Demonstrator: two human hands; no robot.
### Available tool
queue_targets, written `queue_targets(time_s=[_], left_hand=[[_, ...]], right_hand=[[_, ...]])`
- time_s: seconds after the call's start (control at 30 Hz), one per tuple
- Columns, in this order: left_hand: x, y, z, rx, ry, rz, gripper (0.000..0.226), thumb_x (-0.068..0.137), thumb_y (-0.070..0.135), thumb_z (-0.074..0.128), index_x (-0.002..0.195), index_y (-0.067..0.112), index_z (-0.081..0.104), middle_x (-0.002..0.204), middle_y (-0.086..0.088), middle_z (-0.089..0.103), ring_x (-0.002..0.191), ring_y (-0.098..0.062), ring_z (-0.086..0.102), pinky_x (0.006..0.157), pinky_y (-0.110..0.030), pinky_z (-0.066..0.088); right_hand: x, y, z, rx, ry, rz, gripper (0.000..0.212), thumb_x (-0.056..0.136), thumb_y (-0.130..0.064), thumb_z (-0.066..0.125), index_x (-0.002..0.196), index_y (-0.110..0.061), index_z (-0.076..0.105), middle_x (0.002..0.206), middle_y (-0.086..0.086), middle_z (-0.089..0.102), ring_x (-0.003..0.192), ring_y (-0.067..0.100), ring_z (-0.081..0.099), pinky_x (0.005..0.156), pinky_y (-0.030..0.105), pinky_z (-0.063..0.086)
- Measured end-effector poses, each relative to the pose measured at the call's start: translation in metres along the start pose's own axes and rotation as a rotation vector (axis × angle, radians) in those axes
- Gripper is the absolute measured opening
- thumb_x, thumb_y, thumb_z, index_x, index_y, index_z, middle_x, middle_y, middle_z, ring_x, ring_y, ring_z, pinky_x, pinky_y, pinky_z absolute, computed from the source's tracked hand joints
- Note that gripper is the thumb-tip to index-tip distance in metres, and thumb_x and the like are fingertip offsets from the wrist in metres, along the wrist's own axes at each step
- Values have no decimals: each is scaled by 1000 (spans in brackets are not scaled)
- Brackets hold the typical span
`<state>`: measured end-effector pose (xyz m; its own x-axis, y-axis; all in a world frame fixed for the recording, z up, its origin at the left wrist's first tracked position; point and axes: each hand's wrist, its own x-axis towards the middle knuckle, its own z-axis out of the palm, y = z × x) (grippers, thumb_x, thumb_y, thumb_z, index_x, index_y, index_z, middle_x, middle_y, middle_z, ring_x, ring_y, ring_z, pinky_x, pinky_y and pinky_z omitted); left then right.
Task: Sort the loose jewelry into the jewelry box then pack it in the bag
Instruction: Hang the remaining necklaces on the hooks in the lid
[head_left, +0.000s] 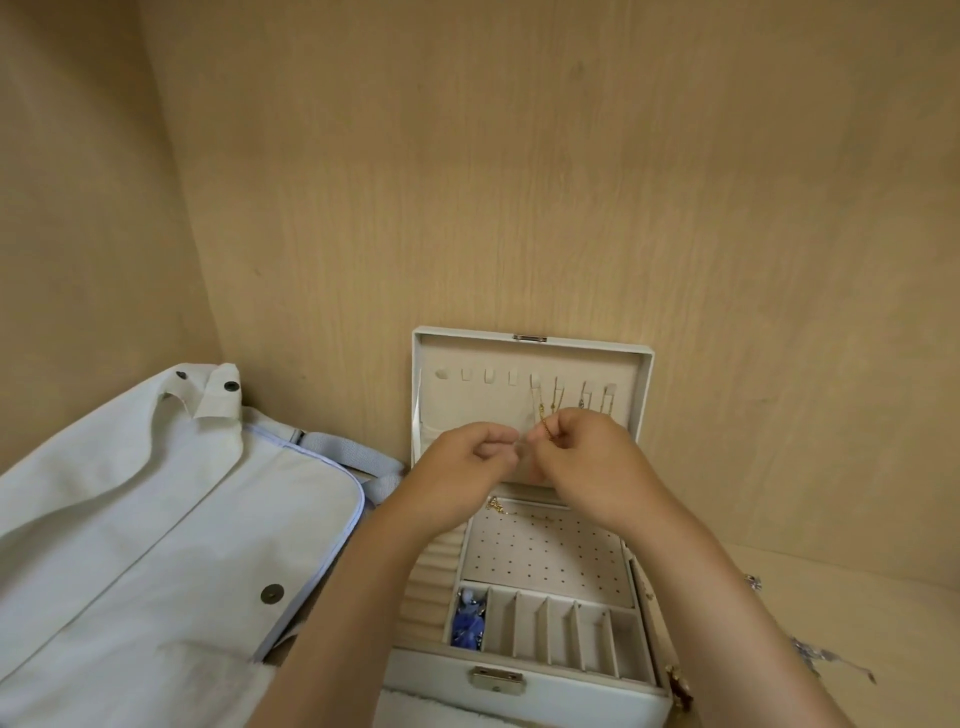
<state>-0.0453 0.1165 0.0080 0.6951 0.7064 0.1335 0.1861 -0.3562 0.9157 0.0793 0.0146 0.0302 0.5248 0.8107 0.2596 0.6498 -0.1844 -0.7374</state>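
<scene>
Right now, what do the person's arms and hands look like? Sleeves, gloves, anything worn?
Left hand and right hand are both bare: no gloves, and no rings that show. Left forearm and right forearm are bare down to the frame's edge, with no sleeve, watch or bracelet in view. No markings or cables.

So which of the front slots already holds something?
The leftmost slot of the jewelry box, holding blue jewelry; the others to its right look bare.
</scene>
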Motion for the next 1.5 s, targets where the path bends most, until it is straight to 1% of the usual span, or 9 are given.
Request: queue_targets(time_s=[0.07, 0.23, 0.47, 0.53, 0.67, 0.87, 1.07, 1.2, 1.5], left_hand=[[-2, 2, 4, -115, -55, 18, 29, 96, 13, 57, 123, 20, 66, 103, 10, 72, 92, 0, 65, 89, -21, 52], [-10, 14, 8, -186, -180, -4, 23, 97, 9, 54, 106, 24, 70, 69, 17, 68, 60, 1, 53, 53, -7, 38], [-13, 18, -4, -79, -250, -51, 10, 96, 22, 59, 95, 19, 69, 80, 8, 70, 59, -7, 52, 54, -15, 41], [-13, 20, -9, -66, -260, -30, 14, 95, 15, 60, 104, 18, 69, 86, 6, 71, 61, -7, 53, 54, -12, 41], [-16, 26, -12, -126, -279, 12, 31, 92, -7, 53, 113, 10, 68, 99, -4, 67, 63, -4, 57, 56, -11, 44], [-13, 21, -14, -101, -230, 51, 37, 85, -9, 57, 106, 18, 72, 106, -13, 66, 82, -16, 65, 80, -27, 57], [-1, 7, -14, 270, 73, 175, 39, 92, 0, 52, 118, 24, 67, 117, 4, 61, 99, 1, 55, 81, 1, 37], [2, -1, -5, 544, 124, 293, 40, 95, 10, 51, 133, 23, 58, 130, 3, 53, 124, -13, 43, 107, -28, 36], [1, -12, 16, 823, 282, 380, 37, 90, 15, 48, 124, 22, 60, 114, 0, 52, 110, -21, 44, 93, -31, 31]], right_hand=[[-2, -1, -5, -80, -26, -60, 12, 93, -30, 59, 85, -27, 67, 75, -11, 67, 74, 9, 62, 68, 27, 49], [-2, -3, -10, -137, -15, -166, 12, 90, -23, 62, 83, -30, 69, 83, -13, 68, 78, 3, 61, 70, 25, 48], [1, 5, -18, -35, -121, -37, 24, 94, -16, 53, 91, -29, 74, 84, -11, 69, 71, 1, 58, 65, 21, 44], [1, 8, -16, -38, -260, 13, 22, 93, -18, 55, 94, -30, 74, 87, -10, 71, 78, 6, 62, 71, 25, 48], [-7, 5, 1, 56, -474, -22, 27, 86, -11, 63, 75, -34, 71, 64, -5, 57, 60, 12, 50, 61, 28, 43], [-7, 6, 4, 108, -403, -5, 24, 93, -21, 68, 70, -17, 74, 52, -14, 63, 44, 0, 44, 54, 20, 38], [-3, 2, -7, 87, -219, -16, 20, 93, -21, 67, 77, -14, 78, 69, -2, 74, 47, -2, 49, 60, 20, 43], [0, -1, -15, 85, -49, -88, 20, 93, -24, 68, 77, -16, 77, 68, -7, 73, 46, -5, 52, 59, 19, 41], [22, -6, -11, 27, 86, -129, 22, 92, -24, 67, 72, -24, 75, 68, -11, 73, 59, -1, 63, 66, 24, 51]])
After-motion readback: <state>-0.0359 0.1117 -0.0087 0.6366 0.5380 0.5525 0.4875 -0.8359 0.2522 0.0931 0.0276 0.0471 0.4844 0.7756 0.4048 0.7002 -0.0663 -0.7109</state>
